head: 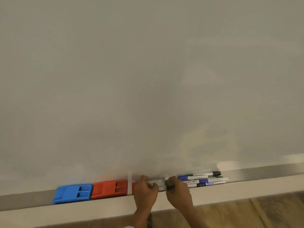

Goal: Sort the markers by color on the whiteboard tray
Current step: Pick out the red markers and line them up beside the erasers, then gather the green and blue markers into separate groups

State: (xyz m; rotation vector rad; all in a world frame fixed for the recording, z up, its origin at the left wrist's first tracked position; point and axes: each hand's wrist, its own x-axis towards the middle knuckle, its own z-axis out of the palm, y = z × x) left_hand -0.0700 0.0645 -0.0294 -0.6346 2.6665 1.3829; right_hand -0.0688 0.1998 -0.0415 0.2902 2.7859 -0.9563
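Fingers (152,185) of left hand (144,193) curled onto markers (197,181) in tray (246,185); right hand (178,192) pinching a dark-capped marker (170,187). Remaining pile at 3 o'clock; red eraser (109,189) and blue eraser (72,193) at 9 o'clock.

A blue eraser (72,193) touches a red eraser (109,188) below the blank whiteboard (148,79), above wooden flooring (246,213).

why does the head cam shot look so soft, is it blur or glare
Head view: mostly blur, the hands and markers are smeared and label print unreadable; dim warm light greys the whiteboard, with pale patches lower right, no hard glare; the wide lens tilts the tray.
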